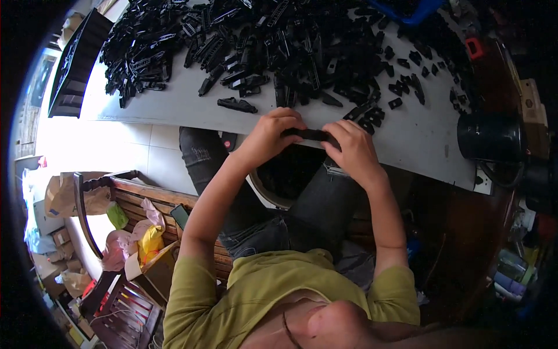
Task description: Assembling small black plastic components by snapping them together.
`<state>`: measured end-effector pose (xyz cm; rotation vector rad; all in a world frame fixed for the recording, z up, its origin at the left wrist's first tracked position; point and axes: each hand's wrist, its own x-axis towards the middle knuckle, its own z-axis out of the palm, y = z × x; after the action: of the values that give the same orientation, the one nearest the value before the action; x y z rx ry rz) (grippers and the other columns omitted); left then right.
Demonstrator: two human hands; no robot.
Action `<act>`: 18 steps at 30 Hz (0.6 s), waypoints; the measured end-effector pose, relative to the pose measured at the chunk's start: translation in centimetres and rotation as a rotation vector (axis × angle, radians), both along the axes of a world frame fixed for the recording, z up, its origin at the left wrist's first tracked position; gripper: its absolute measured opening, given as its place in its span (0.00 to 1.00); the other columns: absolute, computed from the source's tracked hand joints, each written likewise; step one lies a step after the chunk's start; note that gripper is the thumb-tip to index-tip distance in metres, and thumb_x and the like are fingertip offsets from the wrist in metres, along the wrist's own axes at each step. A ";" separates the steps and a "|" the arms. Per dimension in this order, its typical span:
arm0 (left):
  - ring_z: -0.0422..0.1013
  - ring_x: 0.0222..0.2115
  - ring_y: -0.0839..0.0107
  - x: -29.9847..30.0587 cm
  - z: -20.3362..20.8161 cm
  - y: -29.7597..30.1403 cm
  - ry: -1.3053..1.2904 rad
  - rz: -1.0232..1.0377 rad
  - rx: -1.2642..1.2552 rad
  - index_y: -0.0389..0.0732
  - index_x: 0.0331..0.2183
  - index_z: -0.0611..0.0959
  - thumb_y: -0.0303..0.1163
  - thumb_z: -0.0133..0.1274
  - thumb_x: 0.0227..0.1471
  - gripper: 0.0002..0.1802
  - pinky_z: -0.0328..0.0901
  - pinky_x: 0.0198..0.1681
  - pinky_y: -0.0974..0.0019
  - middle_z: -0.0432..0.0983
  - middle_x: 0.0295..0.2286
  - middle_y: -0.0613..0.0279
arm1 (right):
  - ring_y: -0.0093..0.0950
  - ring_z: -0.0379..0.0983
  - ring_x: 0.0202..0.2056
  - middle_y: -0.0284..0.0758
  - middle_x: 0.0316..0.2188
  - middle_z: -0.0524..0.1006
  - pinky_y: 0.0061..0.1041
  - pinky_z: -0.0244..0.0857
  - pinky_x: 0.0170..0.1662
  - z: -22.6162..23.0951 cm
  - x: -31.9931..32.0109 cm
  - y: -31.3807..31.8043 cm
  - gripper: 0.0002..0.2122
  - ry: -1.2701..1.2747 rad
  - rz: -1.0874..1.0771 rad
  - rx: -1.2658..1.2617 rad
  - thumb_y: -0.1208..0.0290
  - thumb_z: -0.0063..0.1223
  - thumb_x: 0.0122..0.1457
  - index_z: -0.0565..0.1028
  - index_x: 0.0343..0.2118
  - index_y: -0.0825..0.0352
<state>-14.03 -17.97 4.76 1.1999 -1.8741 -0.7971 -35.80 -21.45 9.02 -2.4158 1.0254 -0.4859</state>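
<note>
Between my two hands I hold a small, elongated black plastic part point(312, 134) level, just off the table's front edge. My left hand point(273, 131) grips its left end with the fingers closed. At the other end, my right hand point(353, 143) is closed round it, and the fingers hide part of its shape. Just beyond my hands lies a large heap of black plastic parts point(244, 41) on the white table point(424, 136). One loose black part point(237, 105) lies near the edge, left of the heap. Below my hands, between my knees, a round container point(260, 185) holds dark pieces.
A black cup-like container point(491, 136) stands at the table's right. Part of a blue bin point(427, 10) shows at the far right, and a black crate point(78, 64) at the far left. On my left, a wooden bench point(139, 200) carries bags and a cardboard box point(156, 269).
</note>
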 end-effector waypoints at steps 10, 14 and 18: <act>0.73 0.39 0.57 0.1 -0.6 0.2 0.013 0.036 -0.012 0.36 0.33 0.82 0.22 0.64 0.35 0.16 0.68 0.42 0.61 0.76 0.37 0.56 | 0.31 0.74 0.28 0.37 0.31 0.74 0.25 0.68 0.32 -0.7 -1.2 -0.7 0.11 -0.116 0.051 0.150 0.81 0.60 0.47 0.76 0.36 0.73; 0.73 0.38 0.58 -0.4 -0.6 0.2 0.011 0.003 -0.052 0.36 0.33 0.82 0.22 0.64 0.36 0.15 0.68 0.41 0.61 0.76 0.36 0.56 | 0.32 0.73 0.31 0.37 0.31 0.74 0.27 0.67 0.34 -1.3 -0.1 -0.2 0.11 -0.164 0.069 -0.011 0.80 0.63 0.44 0.78 0.33 0.72; 0.73 0.37 0.58 -0.3 0.4 1.4 -0.072 -0.020 -0.166 0.37 0.35 0.82 0.23 0.63 0.38 0.16 0.68 0.40 0.62 0.76 0.35 0.56 | 0.34 0.72 0.35 0.36 0.32 0.74 0.29 0.67 0.36 -2.2 0.2 1.8 0.12 -0.159 0.034 -0.047 0.78 0.65 0.42 0.79 0.32 0.70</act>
<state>-14.29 -16.57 5.21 1.1200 -1.9722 -0.6031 -35.61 -19.60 6.83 -2.3874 0.9133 -0.6851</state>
